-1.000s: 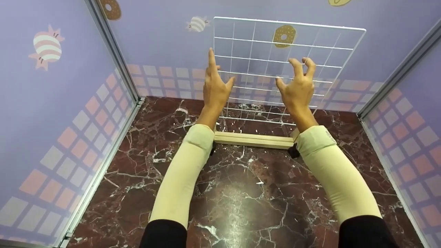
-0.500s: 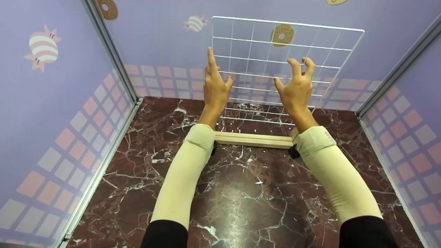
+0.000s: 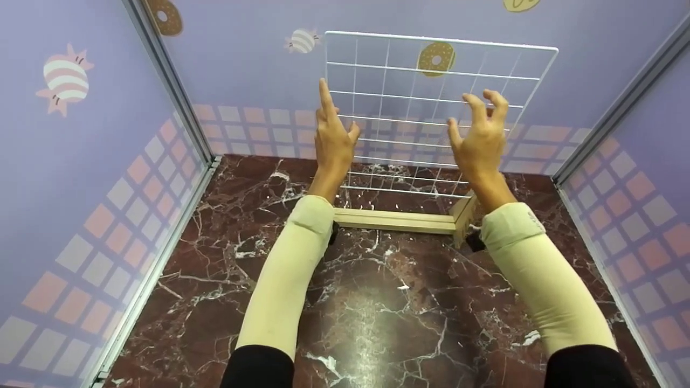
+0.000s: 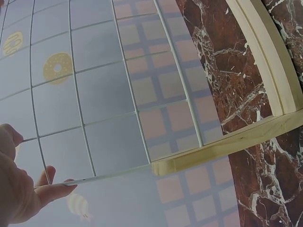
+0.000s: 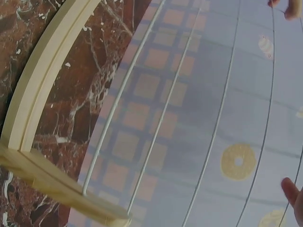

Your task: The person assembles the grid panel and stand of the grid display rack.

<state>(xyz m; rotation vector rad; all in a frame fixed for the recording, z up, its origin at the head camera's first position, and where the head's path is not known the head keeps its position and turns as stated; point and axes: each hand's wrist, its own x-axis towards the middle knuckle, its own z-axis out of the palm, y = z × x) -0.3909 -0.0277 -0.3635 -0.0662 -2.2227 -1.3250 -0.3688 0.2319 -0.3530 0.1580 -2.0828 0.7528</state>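
Observation:
A white wire grid panel [image 3: 439, 41] leans upright over a pale wooden frame [image 3: 396, 221]. My left hand [image 3: 333, 143] grips the panel's left edge; in the left wrist view its fingers [image 4: 57, 190] wrap that edge wire, one partly behind the mesh. My right hand [image 3: 485, 143] is near the panel's right side, fingers spread and bent, holding nothing. A fingertip [image 5: 292, 196] shows beside the wires in the right wrist view. The panel's lower corners meet the grooved wooden side pieces [image 4: 227, 144]; the exact seating cannot be told.
Beneath everything lies a dark red marbled surface [image 3: 372, 312] with small white flecks. Purple patterned walls enclose it at the left [image 3: 108, 134], back [image 3: 242, 64] and right [image 3: 647, 134]. Grey metal strips run along the corners.
My right hand has moved right, away from its earlier place over the mesh, uncovering more of the right wooden side piece. My left hand keeps its place on the panel's edge.

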